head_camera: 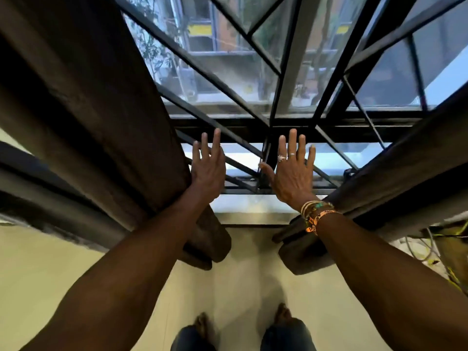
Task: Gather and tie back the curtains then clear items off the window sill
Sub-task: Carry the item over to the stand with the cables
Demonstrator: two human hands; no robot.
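Both arms are stretched forward into the gap between two dark brown curtains that are parted before a black-framed window [278, 127]. The left hand [207, 171] is held flat with its fingers [215, 143] straight and slightly spread; nothing is gripped, and its outer edge and wrist lie against the inner edge of the left curtain [101, 110]. The right hand [291, 173] is likewise spread flat, fingers [293, 143] straight and thumb out to the side, with nothing held; it is seen in front of the lower window bars, and whether the glass or frame is touched cannot be told. Rings [281, 157] are worn on two of its fingers and a stack of bracelets [319, 214] on its wrist, which lies just beside the inner edge of the right curtain [405, 168]. Both curtains hang in heavy folds down to the pale floor [50, 274], one on each side of the gap. The window sill [250, 211] is seen as a pale strip below the hands, between the two curtain hems. Two bare feet [202, 323] are seen at the bottom, and a tangle of cables [417, 249] lies at the far right behind the right curtain.
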